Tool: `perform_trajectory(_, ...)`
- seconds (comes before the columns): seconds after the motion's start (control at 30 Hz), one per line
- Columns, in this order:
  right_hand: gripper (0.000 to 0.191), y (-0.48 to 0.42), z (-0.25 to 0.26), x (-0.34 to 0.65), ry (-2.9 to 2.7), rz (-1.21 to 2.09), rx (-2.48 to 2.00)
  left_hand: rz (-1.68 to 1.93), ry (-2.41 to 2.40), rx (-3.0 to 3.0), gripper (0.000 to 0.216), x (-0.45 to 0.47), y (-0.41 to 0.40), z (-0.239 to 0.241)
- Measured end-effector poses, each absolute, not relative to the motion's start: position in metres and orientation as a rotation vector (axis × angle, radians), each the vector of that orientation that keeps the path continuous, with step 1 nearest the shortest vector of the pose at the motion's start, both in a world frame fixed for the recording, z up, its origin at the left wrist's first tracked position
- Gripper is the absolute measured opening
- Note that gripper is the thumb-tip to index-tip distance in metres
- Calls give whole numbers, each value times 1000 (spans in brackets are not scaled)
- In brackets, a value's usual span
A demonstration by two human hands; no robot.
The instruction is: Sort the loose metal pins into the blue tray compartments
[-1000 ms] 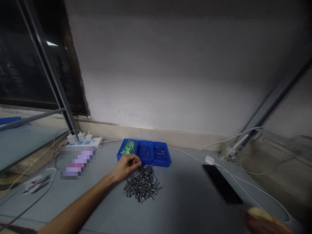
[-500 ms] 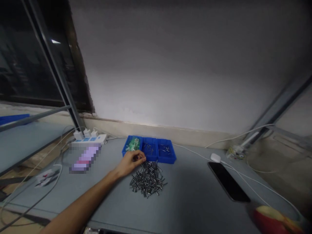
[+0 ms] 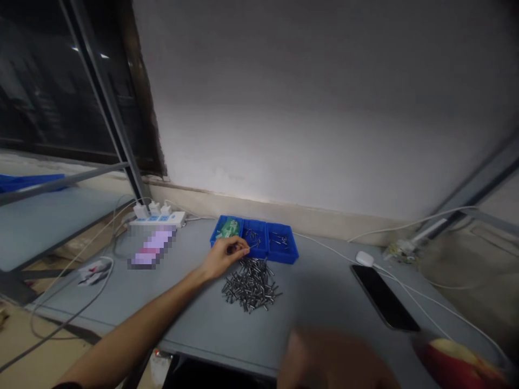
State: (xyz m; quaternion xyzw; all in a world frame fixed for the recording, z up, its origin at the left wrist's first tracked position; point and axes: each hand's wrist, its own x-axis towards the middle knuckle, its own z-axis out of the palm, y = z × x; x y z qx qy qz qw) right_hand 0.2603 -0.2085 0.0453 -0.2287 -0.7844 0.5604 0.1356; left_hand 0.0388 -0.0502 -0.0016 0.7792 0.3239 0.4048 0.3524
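- The fingers [image 3: 240, 246] of the left hand [image 3: 221, 259] are closed together in a pinch; a small dark speck shows at their tips, but I cannot tell whether they grip a pin.
- The left hand hangs just above the grey table [image 3: 194, 319], at the near edge of a blue compartment tray [image 3: 279, 256].
- A loose pile of steel pins [image 3: 251, 286] lies just beside the fingertips, toward the person and to the right of them. The pins cross every way, so the pile has no single long axis.
- The left hand is clearly the nearer; the right hand [image 3: 332, 362] is a dark blur at the bottom of the view, well apart from the pile, its fingers' state impossible to tell.
- The tray has three compartments: a green item [image 3: 227, 228] fills the left one, and a few pins [image 3: 253, 236] lie in the middle one.
- Farther out stand a white power strip [image 3: 157, 219] to the left, and a black smartphone [image 3: 384, 297] to the right.
- A bitten apple [image 3: 458, 363] sits in the lower right corner.
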Motion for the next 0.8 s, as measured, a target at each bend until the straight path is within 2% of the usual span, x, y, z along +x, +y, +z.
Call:
perform_trajectory(0.13,26,-133,40,271,-2000,1287,-899,1109,803,1957,27,43,-58,1)
perform_trajectory(0.2,17,-103,25,261,-1789,794,-1028,1117,776,1932,26,45,-62,2)
perform_trajectory(0.3,18,-86,1,243,-1707,514,-974,1101,739,1938,24,48,-68,2)
perform_trajectory(0.53,19,-106,-21,234,-1639,479,-892,1089,750,2045,21,51,-73,-6)
perform_trajectory(0.8,23,-103,-32,230,-1521,707,-885,1145,810,2126,30,51,-70,-10)
